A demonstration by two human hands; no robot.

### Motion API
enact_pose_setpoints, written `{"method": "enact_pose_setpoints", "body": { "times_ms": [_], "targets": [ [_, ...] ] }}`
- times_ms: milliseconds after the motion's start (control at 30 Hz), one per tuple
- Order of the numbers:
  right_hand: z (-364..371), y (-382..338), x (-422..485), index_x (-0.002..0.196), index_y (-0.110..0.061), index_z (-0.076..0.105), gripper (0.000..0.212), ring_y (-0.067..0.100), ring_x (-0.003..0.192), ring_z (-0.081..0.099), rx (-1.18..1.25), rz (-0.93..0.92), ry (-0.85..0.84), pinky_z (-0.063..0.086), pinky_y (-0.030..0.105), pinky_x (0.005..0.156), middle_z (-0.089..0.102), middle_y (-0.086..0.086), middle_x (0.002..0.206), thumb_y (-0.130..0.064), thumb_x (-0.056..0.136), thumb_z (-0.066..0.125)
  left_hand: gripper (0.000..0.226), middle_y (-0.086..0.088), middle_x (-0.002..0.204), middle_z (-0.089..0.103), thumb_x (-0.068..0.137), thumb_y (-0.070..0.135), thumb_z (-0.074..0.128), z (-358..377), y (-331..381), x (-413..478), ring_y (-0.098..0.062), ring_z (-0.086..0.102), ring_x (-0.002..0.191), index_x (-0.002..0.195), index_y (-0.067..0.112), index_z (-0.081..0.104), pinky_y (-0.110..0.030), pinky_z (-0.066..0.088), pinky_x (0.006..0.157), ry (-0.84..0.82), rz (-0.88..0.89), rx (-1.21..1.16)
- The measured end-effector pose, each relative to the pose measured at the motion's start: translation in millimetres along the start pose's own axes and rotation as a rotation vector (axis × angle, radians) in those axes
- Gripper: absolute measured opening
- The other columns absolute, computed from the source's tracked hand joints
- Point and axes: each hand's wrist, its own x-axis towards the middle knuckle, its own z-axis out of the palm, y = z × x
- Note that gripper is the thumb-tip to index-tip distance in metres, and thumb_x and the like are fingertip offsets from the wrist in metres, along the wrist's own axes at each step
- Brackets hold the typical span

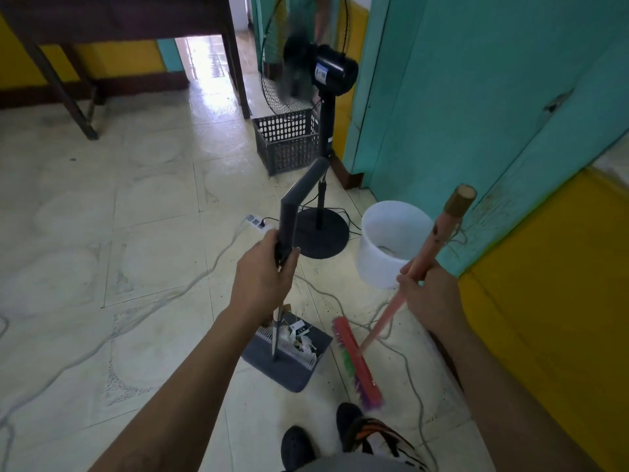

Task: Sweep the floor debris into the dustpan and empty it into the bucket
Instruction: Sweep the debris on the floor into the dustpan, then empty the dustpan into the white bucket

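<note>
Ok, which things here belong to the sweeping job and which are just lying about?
Job: dustpan holding paper scraps, its handle in the left hand; broom in the right hand; white bucket.
Lying about: standing fan, grey crate, power strip, table.

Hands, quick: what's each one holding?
Left hand: closed around the grey long-handled dustpan.
Right hand: closed around the pink wooden-handled broom.

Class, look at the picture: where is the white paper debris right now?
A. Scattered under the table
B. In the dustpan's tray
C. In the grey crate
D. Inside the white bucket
B: the white paper scraps lie in the dustpan on the floor, while the bucket stands apart, beside the fan.
</note>
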Motion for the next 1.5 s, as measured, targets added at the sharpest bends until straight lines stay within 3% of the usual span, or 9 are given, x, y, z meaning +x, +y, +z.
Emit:
{"method": "enact_pose_setpoints", "body": {
  "times_ms": [200, 500, 633, 767, 967, 1067, 1200, 1367, 1500],
  "targets": [
    [-37, -19, 11, 0.098, -0.011, 0.063, 0.009, 0.014, 0.086, 0.055, 0.023, -0.051, 0.113, 0.042, 0.021, 0.077, 0.060, -0.001, 0.085, -0.014, 0.090, 0.065, 0.019, 0.004, 0.081, 0.061, 0.094, 0.029, 0.061, 7, 36, 36, -0.014, 0.057, 0.071, 0.108, 0.020, 0.053, -0.032, 0.050, 0.065, 0.049, 0.113, -0.069],
    [-78, -25, 74, 0.099, -0.010, 0.057, 0.013, 0.017, 0.083, 0.055, 0.103, -0.087, 0.273, 0.040, 0.027, 0.072, 0.060, 0.000, 0.088, -0.019, 0.091, 0.063, 0.027, -0.003, 0.089, 0.067, 0.093, 0.031, 0.062, 32, 94, 116, -0.021, 0.062, 0.077, 0.111, 0.013, 0.054, -0.042, 0.055, 0.071, 0.048, 0.251, -0.061],
    [-99, -20, 114, 0.096, -0.015, 0.047, 0.011, 0.022, 0.078, 0.057, 0.153, -0.123, 0.398, 0.041, 0.031, 0.068, 0.059, 0.003, 0.083, -0.018, 0.095, 0.057, 0.027, 0.003, 0.089, 0.064, 0.092, 0.026, 0.065, 47, 130, 155, -0.016, 0.061, 0.076, 0.112, 0.010, 0.057, -0.036, 0.055, 0.072, 0.069, 0.327, -0.126],
    [-114, -7, 156, 0.098, -0.013, 0.044, 0.006, -0.005, 0.061, 0.058, 0.296, -0.117, 0.483, 0.047, 0.031, 0.066, 0.059, -0.005, 0.071, -0.016, 0.099, 0.049, 0.028, 0.008, 0.086, 0.059, 0.092, 0.026, 0.065, 64, 168, 195, -0.006, 0.056, 0.073, 0.114, 0.010, 0.058, -0.029, 0.052, 0.068, 0.077, 0.427, -0.150],
    [-124, 13, 199, 0.096, -0.013, 0.044, 0.006, -0.010, 0.057, 0.056, 0.357, -0.054, 0.479, 0.042, 0.023, 0.058, 0.056, -0.006, 0.070, -0.016, 0.100, 0.048, 0.026, 0.008, 0.085, 0.057, 0.094, 0.023, 0.062, 87, 218, 246, 0.004, 0.055, 0.065, 0.112, 0.006, 0.056, -0.004, 0.044, 0.062, 0.086, 0.523, -0.213],
    [-127, 21, 210, 0.095, -0.014, 0.045, 0.006, -0.004, 0.058, 0.056, 0.353, -0.032, 0.460, 0.043, 0.028, 0.061, 0.057, -0.007, 0.070, -0.015, 0.099, 0.049, 0.021, 0.004, 0.084, 0.058, 0.094, 0.023, 0.062, 102, 235, 266, -0.003, 0.055, 0.065, 0.109, 0.009, 0.055, -0.009, 0.044, 0.061, 0.077, 0.553, -0.257],
    [-133, 26, 225, 0.096, -0.012, 0.048, 0.006, 0.004, 0.065, 0.055, 0.302, -0.002, 0.434, 0.037, 0.021, 0.057, 0.059, -0.005, 0.073, -0.017, 0.099, 0.048, 0.020, -0.005, 0.083, 0.062, 0.094, 0.025, 0.060, 130, 251, 296, -0.017, 0.059, 0.071, 0.103, 0.009, 0.052, -0.033, 0.051, 0.063, 0.051, 0.611, -0.287],
    [-133, 34, 242, 0.090, -0.012, 0.050, 0.009, 0.002, 0.059, 0.053, 0.290, 0.048, 0.468, 0.041, 0.011, 0.055, 0.056, 0.000, 0.071, -0.014, 0.098, 0.048, 0.023, 0.005, 0.071, 0.051, 0.093, 0.023, 0.061, 167, 266, 331, -0.008, 0.046, 0.057, 0.104, 0.003, 0.055, -0.024, 0.040, 0.053, 0.036, 0.725, -0.296],
    [-130, 36, 261, 0.086, -0.027, 0.046, 0.024, 0.022, 0.068, 0.053, 0.387, 0.122, 0.474, 0.048, 0.039, 0.064, 0.052, -0.001, 0.072, -0.007, 0.098, 0.047, 0.024, 0.008, 0.068, 0.047, 0.094, 0.026, 0.062, 197, 267, 369, -0.010, 0.044, 0.056, 0.106, 0.006, 0.056, -0.031, 0.042, 0.052, -0.045, 0.784, -0.309]
  ]
}}
